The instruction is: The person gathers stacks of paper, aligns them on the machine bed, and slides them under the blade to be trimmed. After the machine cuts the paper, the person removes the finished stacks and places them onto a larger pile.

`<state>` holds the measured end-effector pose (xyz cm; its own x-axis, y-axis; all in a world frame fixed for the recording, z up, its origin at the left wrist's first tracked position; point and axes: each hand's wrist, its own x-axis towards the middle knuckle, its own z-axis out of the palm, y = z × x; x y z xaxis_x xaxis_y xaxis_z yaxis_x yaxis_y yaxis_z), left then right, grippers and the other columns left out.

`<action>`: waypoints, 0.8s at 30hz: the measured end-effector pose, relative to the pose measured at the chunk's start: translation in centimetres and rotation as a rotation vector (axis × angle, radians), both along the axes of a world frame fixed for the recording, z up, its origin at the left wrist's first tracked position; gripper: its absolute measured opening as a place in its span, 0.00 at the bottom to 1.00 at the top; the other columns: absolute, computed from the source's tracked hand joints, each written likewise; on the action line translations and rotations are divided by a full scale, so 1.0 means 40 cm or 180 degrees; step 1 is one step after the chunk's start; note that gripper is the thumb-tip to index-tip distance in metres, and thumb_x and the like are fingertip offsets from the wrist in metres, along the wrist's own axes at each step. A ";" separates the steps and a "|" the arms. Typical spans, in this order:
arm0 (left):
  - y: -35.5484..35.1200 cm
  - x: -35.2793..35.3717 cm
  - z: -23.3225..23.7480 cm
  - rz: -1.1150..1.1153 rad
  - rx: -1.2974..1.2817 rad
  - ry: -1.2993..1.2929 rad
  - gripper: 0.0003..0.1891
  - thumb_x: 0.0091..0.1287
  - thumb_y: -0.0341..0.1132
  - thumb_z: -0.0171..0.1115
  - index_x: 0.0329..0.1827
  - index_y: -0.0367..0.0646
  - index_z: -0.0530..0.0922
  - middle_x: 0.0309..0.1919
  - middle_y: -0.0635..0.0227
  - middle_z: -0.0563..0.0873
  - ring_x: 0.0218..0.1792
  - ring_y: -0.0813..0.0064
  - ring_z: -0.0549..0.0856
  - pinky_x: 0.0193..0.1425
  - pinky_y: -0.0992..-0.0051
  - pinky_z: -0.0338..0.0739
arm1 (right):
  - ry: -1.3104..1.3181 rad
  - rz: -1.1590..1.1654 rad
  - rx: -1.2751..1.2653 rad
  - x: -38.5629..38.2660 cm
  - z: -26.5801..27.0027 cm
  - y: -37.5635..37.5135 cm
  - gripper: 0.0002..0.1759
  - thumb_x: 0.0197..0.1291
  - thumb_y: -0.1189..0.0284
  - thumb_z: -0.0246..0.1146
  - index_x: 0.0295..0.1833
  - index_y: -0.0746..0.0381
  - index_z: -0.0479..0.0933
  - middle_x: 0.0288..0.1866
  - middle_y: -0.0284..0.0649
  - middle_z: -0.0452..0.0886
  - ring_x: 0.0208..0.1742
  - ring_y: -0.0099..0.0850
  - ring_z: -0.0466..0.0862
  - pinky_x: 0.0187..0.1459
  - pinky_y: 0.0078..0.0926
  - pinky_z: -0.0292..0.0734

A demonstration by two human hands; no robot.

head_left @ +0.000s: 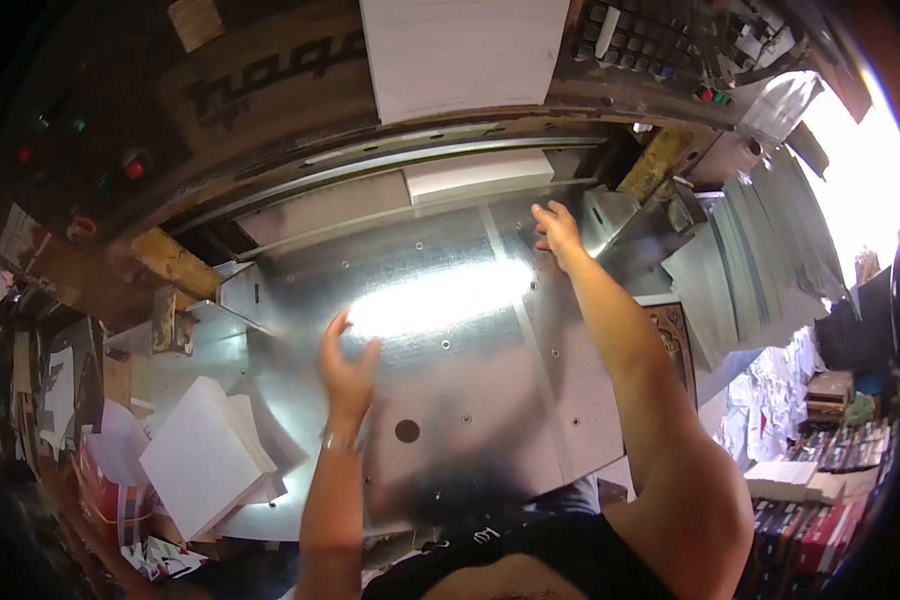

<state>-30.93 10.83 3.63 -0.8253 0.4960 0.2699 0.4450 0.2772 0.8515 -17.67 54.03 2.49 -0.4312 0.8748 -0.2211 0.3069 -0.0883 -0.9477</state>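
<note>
My left hand [348, 372] is over the middle of a shiny metal table [490, 400], thumb and fingers apart, with nothing in it. Farther back on the right, my right hand [558, 234] reaches out over the table near a metal side block [610, 215]. Its fingers are loosely bent and apart, and no object shows in them. A white paper stack [480, 176] lies at the table's back edge, beneath the machine's front beam [320, 150]. Both hands are apart from that stack.
Piled white paper [205, 460] rests at the table's left. Tall paper stacks [760, 260] stand on the right. A sheet [465, 60] lies against the machine's front, beside a dark keypad [635, 45]. A red button [134, 165] is at left; bound books [820, 530] are at lower right.
</note>
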 end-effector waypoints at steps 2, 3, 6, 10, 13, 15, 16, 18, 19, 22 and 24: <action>0.227 -0.095 -0.099 -0.0431 0.0008 -0.0224 0.40 0.66 0.40 0.73 0.79 0.39 0.67 0.69 0.49 0.79 0.75 0.57 0.72 0.80 0.57 0.63 | -0.0219 0.0015 0.0091 -0.028 0.039 0.058 0.53 0.67 0.43 0.67 0.85 0.63 0.56 0.76 0.51 0.73 0.68 0.42 0.78 0.51 0.38 0.82; 0.318 -0.147 -0.152 -0.0553 -0.0144 -0.0017 0.41 0.67 0.43 0.73 0.81 0.41 0.65 0.71 0.49 0.79 0.78 0.56 0.69 0.84 0.55 0.57 | -0.0279 0.0047 0.0053 -0.039 0.040 0.085 0.53 0.67 0.42 0.67 0.85 0.63 0.55 0.76 0.51 0.72 0.69 0.41 0.77 0.52 0.38 0.81; 0.480 -0.191 -0.096 0.0081 -0.1167 0.0509 0.46 0.67 0.49 0.73 0.84 0.42 0.62 0.74 0.59 0.78 0.81 0.56 0.67 0.87 0.51 0.45 | -0.0438 0.0090 -0.0009 -0.083 0.038 0.173 0.57 0.66 0.40 0.67 0.86 0.65 0.52 0.76 0.48 0.71 0.68 0.39 0.76 0.55 0.39 0.77; 0.555 -0.267 -0.045 0.0101 -0.1262 0.0295 0.44 0.67 0.53 0.72 0.82 0.44 0.65 0.72 0.65 0.81 0.83 0.61 0.63 0.88 0.48 0.34 | -0.0608 -0.0091 -0.0144 -0.133 0.050 0.230 0.57 0.64 0.44 0.69 0.86 0.67 0.53 0.74 0.56 0.75 0.63 0.48 0.79 0.59 0.44 0.77; 0.602 -0.326 -0.036 -0.0020 -0.1304 0.0328 0.39 0.66 0.51 0.74 0.77 0.46 0.72 0.67 0.66 0.85 0.83 0.62 0.64 0.88 0.43 0.35 | -0.0854 -0.0254 0.0805 -0.155 -0.069 0.351 0.52 0.64 0.46 0.68 0.83 0.68 0.59 0.60 0.54 0.83 0.51 0.45 0.84 0.54 0.48 0.81; 0.614 -0.349 -0.030 -0.0134 -0.1335 0.0209 0.34 0.66 0.51 0.75 0.72 0.45 0.78 0.64 0.66 0.87 0.82 0.61 0.65 0.88 0.42 0.35 | -0.0675 -0.0298 0.1233 -0.159 -0.192 0.463 0.36 0.67 0.54 0.67 0.72 0.67 0.73 0.47 0.46 0.84 0.36 0.37 0.83 0.39 0.41 0.85; 0.615 -0.341 -0.049 -0.0149 -0.1253 0.0262 0.32 0.66 0.50 0.74 0.71 0.45 0.79 0.63 0.64 0.88 0.81 0.60 0.67 0.88 0.42 0.35 | -0.0526 -0.0247 0.0934 -0.153 -0.173 0.445 0.35 0.67 0.55 0.67 0.71 0.67 0.73 0.46 0.46 0.84 0.35 0.36 0.83 0.37 0.40 0.85; 0.614 -0.354 -0.072 -0.0122 -0.1095 0.0432 0.30 0.65 0.48 0.73 0.67 0.44 0.82 0.61 0.61 0.89 0.78 0.58 0.72 0.87 0.42 0.36 | -0.0159 -0.0196 0.0234 -0.142 -0.118 0.401 0.32 0.67 0.57 0.68 0.68 0.67 0.74 0.45 0.45 0.83 0.34 0.34 0.82 0.35 0.38 0.84; 0.611 -0.363 -0.078 -0.0099 -0.1001 0.0546 0.28 0.65 0.48 0.73 0.66 0.43 0.83 0.60 0.60 0.89 0.76 0.57 0.74 0.87 0.42 0.36 | 0.0029 -0.0184 -0.0056 -0.137 -0.107 0.392 0.31 0.67 0.58 0.68 0.67 0.67 0.74 0.45 0.44 0.83 0.33 0.34 0.82 0.34 0.37 0.84; 0.611 -0.381 -0.119 0.0017 -0.0661 0.0460 0.29 0.65 0.49 0.70 0.67 0.43 0.82 0.62 0.55 0.88 0.75 0.56 0.76 0.88 0.45 0.39 | 0.0606 -0.0111 -0.0577 -0.132 -0.090 0.360 0.26 0.67 0.61 0.68 0.64 0.67 0.75 0.43 0.43 0.82 0.31 0.31 0.81 0.30 0.34 0.83; 0.616 -0.384 -0.141 0.0053 -0.0412 0.0422 0.30 0.65 0.49 0.68 0.68 0.42 0.82 0.62 0.52 0.87 0.74 0.55 0.76 0.88 0.47 0.41 | 0.0865 -0.0088 -0.0748 -0.115 -0.117 0.331 0.24 0.68 0.63 0.68 0.61 0.66 0.76 0.42 0.42 0.82 0.29 0.30 0.80 0.28 0.32 0.82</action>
<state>-46.28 35.45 -2.01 -0.7952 0.5202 0.3115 0.5453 0.3890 0.7425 -22.28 67.27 -2.20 -0.4787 0.8258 -0.2981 0.0410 -0.3181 -0.9472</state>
